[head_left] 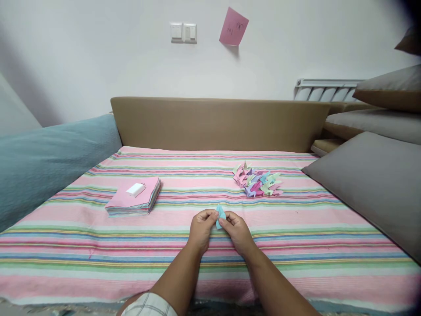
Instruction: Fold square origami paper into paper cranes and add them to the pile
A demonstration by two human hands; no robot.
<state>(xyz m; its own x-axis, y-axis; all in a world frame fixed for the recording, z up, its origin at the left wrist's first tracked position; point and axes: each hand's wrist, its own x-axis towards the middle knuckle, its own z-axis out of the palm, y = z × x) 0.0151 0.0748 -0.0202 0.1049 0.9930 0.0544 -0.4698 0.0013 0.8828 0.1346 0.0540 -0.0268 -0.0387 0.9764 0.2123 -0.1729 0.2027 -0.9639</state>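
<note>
A small piece of folded light-blue paper [219, 217] is held up between my two hands, over the striped cloth. My left hand [201, 226] pinches its left side between thumb and fingers. On the other side, my right hand [239, 230] grips the paper's right edge, its thumb lying across the front. The fingertips behind the paper are partly hidden. Beyond my right hand lies a heap of folded paper cranes [258, 181] in pink, purple, green and blue.
A stack of coloured square paper [131, 199], topped by a white charger plug [136, 189], sits at the left. Grey cushions [378, 175] are piled on the right. A brown backrest [217, 125] closes the far side; a blue-covered armrest [59, 158] borders the left.
</note>
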